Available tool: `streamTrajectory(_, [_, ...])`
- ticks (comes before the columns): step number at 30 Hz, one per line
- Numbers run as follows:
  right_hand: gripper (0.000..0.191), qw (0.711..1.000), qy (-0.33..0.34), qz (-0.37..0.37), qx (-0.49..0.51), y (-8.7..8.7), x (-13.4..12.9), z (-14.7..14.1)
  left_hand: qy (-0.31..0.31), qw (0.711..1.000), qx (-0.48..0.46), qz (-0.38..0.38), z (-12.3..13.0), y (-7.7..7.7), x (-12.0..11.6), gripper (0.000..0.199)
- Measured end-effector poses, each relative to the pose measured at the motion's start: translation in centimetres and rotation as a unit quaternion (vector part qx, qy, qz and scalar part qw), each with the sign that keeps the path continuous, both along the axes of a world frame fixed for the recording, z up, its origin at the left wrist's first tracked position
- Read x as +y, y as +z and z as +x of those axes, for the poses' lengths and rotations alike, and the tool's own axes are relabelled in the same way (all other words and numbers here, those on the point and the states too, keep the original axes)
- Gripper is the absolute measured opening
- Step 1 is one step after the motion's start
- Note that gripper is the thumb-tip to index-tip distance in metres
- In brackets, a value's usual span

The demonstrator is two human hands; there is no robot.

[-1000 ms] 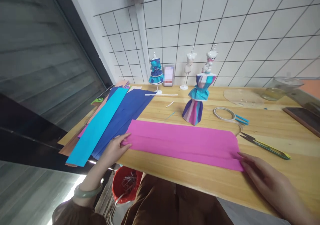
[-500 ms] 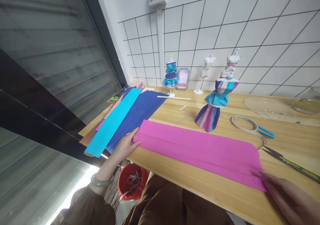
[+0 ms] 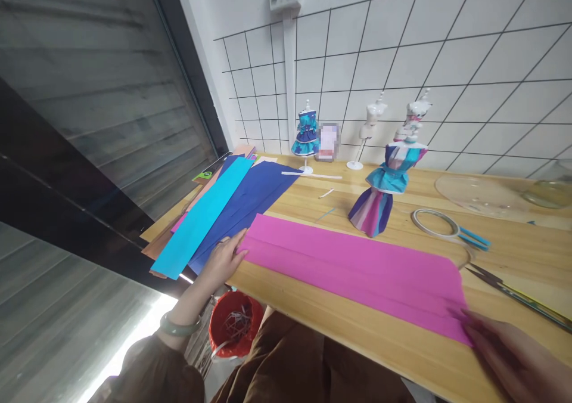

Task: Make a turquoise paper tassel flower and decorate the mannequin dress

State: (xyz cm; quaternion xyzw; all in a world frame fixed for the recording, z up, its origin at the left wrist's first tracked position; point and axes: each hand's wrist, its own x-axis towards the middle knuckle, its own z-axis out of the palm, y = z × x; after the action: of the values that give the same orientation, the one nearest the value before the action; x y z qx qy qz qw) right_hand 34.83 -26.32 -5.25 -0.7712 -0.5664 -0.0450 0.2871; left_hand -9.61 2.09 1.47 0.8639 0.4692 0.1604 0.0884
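Observation:
A long magenta-pink paper sheet [image 3: 348,266] lies along the front of the wooden table, with a crease running lengthwise. My left hand [image 3: 222,261] grips its left end, thumb toward the near edge and fingers on the border. At the sheet's right end my right hand [image 3: 504,344] pinches the near corner; it is slightly blurred. Right of the sheet lie scissors [image 3: 513,294] with the blades toward it. Behind them rests a roll of white tape [image 3: 434,223] beside a blue tool [image 3: 474,238]. Left of my left hand are a cyan strip [image 3: 203,218] and dark blue sheets [image 3: 250,197].
A small mannequin in a striped dress [image 3: 379,194] stands behind the pink sheet. Farther back are a mannequin in a blue dress [image 3: 306,133], a bare white mannequin [image 3: 372,123] and a phone-like upright object [image 3: 328,142]. A red-lined bin [image 3: 236,325] with scraps sits below the table's front edge.
My right hand has shifted very slightly left with the sheet's right end. My left hand stays at the left end, and the view has moved a little.

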Motion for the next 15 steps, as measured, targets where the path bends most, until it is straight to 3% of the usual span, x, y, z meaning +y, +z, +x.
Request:
streamTrajectory(3, [0.029,0.998,0.023,-0.053,-0.004,0.6,-0.2,-0.4,-0.008,1.000,-0.005,0.011,-0.1,-0.3,-0.1,0.050])
streamTrajectory(15, [0.031,0.997,0.013,-0.063,0.030,2.7,0.5,-1.8,-0.025,0.998,-0.029,0.056,-0.6,-1.4,0.2,0.045])
